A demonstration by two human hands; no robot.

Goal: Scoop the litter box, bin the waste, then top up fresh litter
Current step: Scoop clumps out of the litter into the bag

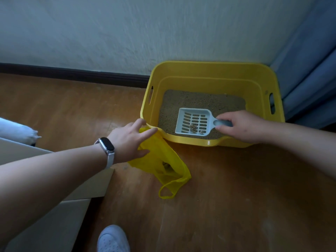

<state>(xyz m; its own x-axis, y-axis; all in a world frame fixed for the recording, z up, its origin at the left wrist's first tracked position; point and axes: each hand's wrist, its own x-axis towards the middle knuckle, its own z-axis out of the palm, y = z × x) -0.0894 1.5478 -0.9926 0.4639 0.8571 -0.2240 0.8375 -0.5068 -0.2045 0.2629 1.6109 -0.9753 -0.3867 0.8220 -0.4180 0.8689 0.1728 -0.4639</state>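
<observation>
Your right hand [241, 124] grips the scoop [194, 122], clump [192, 128] aboard, inside the litter box [209, 67]; the bag [163, 160] lies under your left hand [129, 140], fingers straight.

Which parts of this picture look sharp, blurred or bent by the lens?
Head view: the pale slotted plastic scoop and yellow plastic litter box look sharp, the left hand slightly blurred, the dark baseboard bowed by the lens, the wooden floor shiny.

Your slotted pale plastic scoop [193, 122] holds a small clump [192, 127] above tan litter [200, 100] in the yellow plastic tub [209, 70], a crumpled yellow bag [160, 160] touching its near-left corner.
</observation>
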